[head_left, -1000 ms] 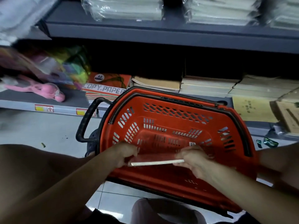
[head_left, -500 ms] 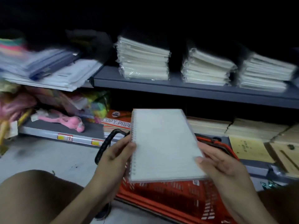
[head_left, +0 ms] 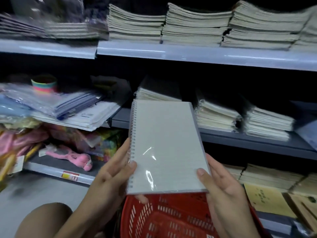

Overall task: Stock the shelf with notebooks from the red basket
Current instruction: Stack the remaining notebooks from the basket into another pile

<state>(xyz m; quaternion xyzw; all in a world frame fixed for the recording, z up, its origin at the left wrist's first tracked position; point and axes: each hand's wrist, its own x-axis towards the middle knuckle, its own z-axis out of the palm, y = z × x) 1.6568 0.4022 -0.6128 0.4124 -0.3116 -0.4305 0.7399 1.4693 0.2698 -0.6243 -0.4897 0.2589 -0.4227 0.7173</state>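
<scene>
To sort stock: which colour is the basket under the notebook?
Red plastic basket, clearest in the head view.

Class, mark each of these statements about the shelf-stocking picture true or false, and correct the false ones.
1. Both hands hold the spiral notebook. True: left hand, right hand.
2. The notebook's spiral runs along its right edge. False: along its left edge.
3. The red basket is below the notebook. True.
4. The notebook already lies on a shelf stack. False: it is held in the air before the middle shelf.
5. A pink toy lies on the lower left shelf. True.
</scene>
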